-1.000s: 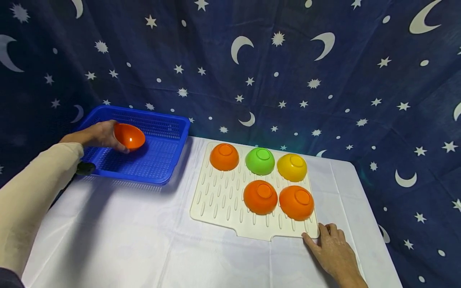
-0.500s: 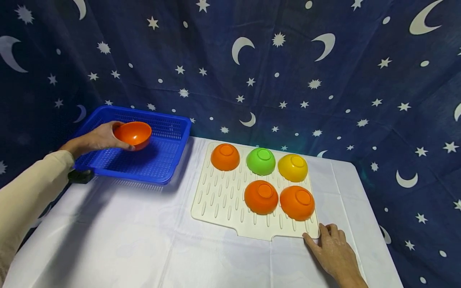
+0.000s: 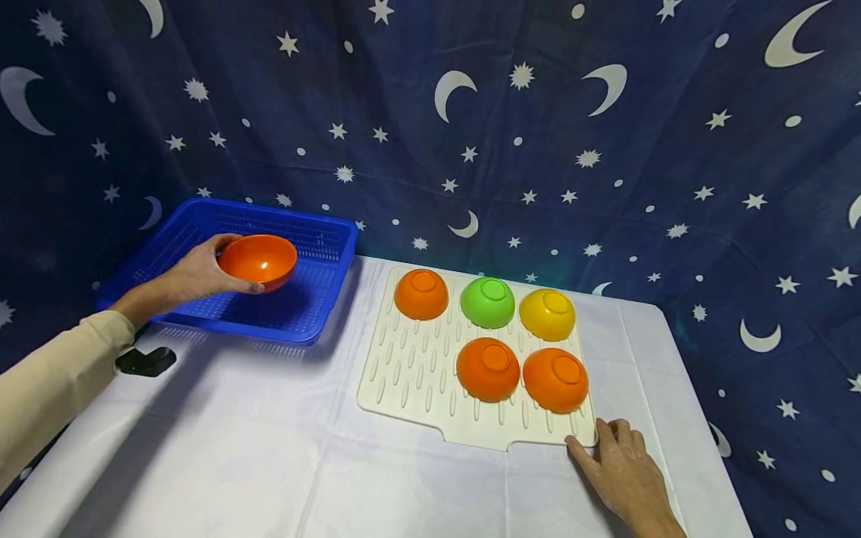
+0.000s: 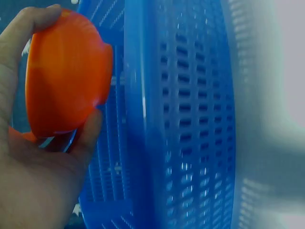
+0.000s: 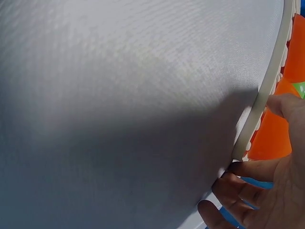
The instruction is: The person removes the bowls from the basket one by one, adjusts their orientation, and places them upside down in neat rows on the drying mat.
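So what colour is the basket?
Blue; the basket shows best in the head view.

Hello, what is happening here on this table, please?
A person's left hand holds an orange bowl, open side up, above the blue basket. The right hand rests at the near corner of the white draining mat. Five bowls sit upside down on the mat: three orange, one green bowl, one yellow bowl.

orange bowls [image 3: 257, 259]: 4 | green bowl [image 3: 486, 300]: 1 | yellow bowl [image 3: 546, 313]: 1 | basket [image 3: 289, 312]: 1 | mat [image 3: 403, 366]: 1
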Motion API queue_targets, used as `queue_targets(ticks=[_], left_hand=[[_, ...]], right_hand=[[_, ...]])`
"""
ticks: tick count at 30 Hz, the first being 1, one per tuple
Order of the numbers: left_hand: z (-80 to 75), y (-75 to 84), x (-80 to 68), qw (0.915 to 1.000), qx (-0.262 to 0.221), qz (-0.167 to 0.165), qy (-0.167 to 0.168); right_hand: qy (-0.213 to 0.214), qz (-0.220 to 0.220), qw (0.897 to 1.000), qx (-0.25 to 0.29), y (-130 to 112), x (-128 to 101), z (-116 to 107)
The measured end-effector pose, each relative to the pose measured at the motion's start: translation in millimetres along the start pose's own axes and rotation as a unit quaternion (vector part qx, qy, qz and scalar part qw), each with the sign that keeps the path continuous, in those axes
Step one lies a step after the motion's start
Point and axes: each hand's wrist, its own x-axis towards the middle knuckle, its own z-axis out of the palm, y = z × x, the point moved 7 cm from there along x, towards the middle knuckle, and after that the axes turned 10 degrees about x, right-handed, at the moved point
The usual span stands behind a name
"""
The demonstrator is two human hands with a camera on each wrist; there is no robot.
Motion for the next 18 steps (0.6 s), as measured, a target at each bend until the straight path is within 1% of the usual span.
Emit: queue_targets(ticks=[6, 10, 12, 15, 18], left_hand=[[6.2, 14.5, -7.3, 0.9992, -0.013, 0.001, 0.037], [11.8, 25.8, -13.0, 0.9981, -0.032, 0.005, 0.052], [15.3, 32.1, -16.3, 0.998, -0.036, 0.003, 0.052], [20.8, 42.7, -21.1, 0.9979, -0.04, 0.012, 0.05], [26.5, 52.5, -26.7, 0.9973, -0.044, 0.031, 0.049]], right_hand=[[0.003, 0.0, 1.0, 0.0, 0, 0, 1], [0.0, 0.005, 1.0, -0.004, 1, 1, 3], [-0.002, 0.008, 1.0, -0.005, 1, 1, 3], [-0.009, 0.012, 1.0, -0.006, 1, 2, 4], [-0.012, 0.015, 1.0, -0.007, 0, 3, 4]])
